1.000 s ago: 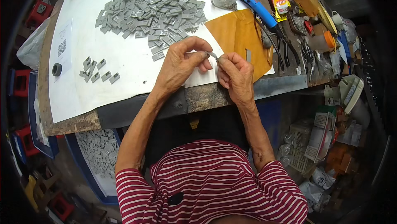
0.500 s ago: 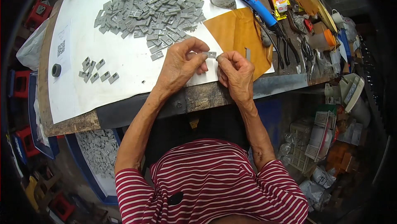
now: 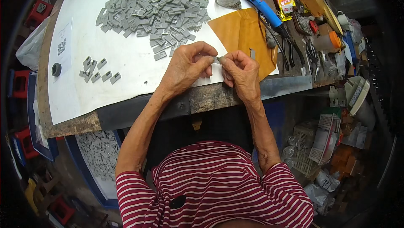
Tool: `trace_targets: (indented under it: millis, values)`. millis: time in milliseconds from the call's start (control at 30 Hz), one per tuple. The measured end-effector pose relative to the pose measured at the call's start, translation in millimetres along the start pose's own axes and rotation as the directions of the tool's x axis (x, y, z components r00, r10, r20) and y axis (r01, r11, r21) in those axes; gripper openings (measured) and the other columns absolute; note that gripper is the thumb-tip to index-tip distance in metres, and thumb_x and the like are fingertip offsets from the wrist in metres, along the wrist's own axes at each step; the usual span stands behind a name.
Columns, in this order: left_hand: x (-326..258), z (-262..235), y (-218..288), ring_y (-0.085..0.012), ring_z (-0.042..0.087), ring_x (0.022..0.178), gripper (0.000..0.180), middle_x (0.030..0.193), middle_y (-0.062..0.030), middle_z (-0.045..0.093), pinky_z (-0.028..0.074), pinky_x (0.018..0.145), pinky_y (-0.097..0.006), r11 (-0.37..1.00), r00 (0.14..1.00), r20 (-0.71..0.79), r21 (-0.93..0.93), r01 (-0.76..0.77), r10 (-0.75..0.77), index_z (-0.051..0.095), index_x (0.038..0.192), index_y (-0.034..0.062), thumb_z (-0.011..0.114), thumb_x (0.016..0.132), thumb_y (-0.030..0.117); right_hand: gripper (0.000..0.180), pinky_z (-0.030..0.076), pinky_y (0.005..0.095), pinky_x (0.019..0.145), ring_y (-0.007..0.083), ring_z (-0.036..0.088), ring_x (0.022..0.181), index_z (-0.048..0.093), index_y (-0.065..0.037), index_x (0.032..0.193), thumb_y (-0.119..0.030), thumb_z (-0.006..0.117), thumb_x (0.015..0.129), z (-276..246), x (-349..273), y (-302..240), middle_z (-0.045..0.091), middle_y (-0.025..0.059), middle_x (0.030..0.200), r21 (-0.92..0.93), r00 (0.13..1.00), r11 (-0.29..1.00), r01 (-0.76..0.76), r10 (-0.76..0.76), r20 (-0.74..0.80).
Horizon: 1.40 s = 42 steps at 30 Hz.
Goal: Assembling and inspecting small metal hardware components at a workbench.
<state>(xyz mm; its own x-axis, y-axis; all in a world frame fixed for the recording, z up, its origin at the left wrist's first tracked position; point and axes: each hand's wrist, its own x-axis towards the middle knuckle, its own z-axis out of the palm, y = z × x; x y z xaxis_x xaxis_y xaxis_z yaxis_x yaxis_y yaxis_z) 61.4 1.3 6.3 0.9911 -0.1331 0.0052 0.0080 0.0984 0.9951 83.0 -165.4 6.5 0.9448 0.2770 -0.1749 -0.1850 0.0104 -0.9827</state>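
Note:
Between my two hands, just above the table's near edge, is a small grey rectangular piece [image 3: 216,59], mostly covered by fingers. My left hand [image 3: 187,66] pinches one end of it between thumb and fingertips. At the other end my right hand [image 3: 240,71] is closed, thumb against the index finger. Whether the right fingers also hold some tiny part I cannot make out. Beyond my hands lies a large heap of similar grey pieces [image 3: 153,9] on white paper. Several separate grey pieces with a dark spot [image 3: 96,76] lie to the left.
A brown paper envelope [image 3: 235,30] lies right of the heap, with a blue-handled tool [image 3: 263,7] and pliers [image 3: 293,51] beside it. A black ring [image 3: 56,70] sits at the far left. Below the table, a blue tray [image 3: 86,173] holds more grey pieces.
The piece between my fingers is tilted and more covered than before. My right thumb has pressed in closer to it. The loose pieces and the heap stay in place.

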Motion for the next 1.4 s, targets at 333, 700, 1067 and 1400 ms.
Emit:
trace_targets:
  millis: [333, 700, 1067, 1400]
  values:
    - [0.5, -2.8, -4.7, -0.0083, 0.054, 0.055, 0.013, 0.067, -0.0059, 0.057, 0.047, 0.052, -0.022, 0.995, 0.999, 0.046, -0.092, 0.026, -0.022, 0.057, 0.090, -0.0072, 0.049, 0.081, -0.001, 0.013, 0.038, 0.0180, 0.039, 0.0070, 0.048, 0.047, 0.055, 0.006, 0.087, -0.006, 0.057, 0.083, 3.2, -0.7, -8.6, 0.053, 0.0037, 0.061, 0.034, 0.995, 0.999, -0.036, 0.033, 0.090]
    - [-2.8, 1.6, -5.2, -0.0113, 0.055, 0.055, 0.014, 0.066, -0.0093, 0.059, 0.046, 0.052, -0.024, 0.988, 0.998, 0.013, 0.138, -0.067, 0.066, 0.057, 0.091, -0.0057, 0.054, 0.078, -0.001, 0.008, 0.032, 0.0173, 0.034, 0.0038, 0.043, 0.042, 0.055, 0.004, 0.079, -0.004, 0.056, 0.080, 5.8, 2.8, 0.3, 0.052, 0.0018, 0.061, 0.045, 0.999, 0.999, 0.026, -0.027, 0.022]
    - [-5.6, 1.4, -5.5, -0.0079, 0.053, 0.058, 0.017, 0.068, -0.0063, 0.060, 0.045, 0.054, -0.022, 0.925, 0.991, 0.028, 0.358, -0.131, 0.130, 0.058, 0.095, -0.0030, 0.058, 0.078, 0.001, 0.010, 0.037, 0.0177, 0.038, 0.0050, 0.047, 0.045, 0.057, 0.006, 0.082, -0.005, 0.058, 0.082, 0.1, 3.9, 2.9, 0.053, 0.0020, 0.061, -0.012, 0.995, 0.999, 0.038, -0.037, 0.097]
    - [-6.9, 3.6, -3.9, -0.0077, 0.053, 0.057, 0.018, 0.067, -0.0052, 0.060, 0.045, 0.053, -0.021, 0.947, 0.996, 0.002, 0.310, -0.083, 0.087, 0.059, 0.096, -0.0027, 0.059, 0.079, 0.003, 0.006, 0.030, 0.0155, 0.036, 0.0029, 0.043, 0.045, 0.057, 0.002, 0.081, -0.003, 0.057, 0.080, 3.1, 2.8, 0.7, 0.050, 0.0001, 0.058, -0.124, 0.997, 0.990, 0.066, -0.061, 0.040]
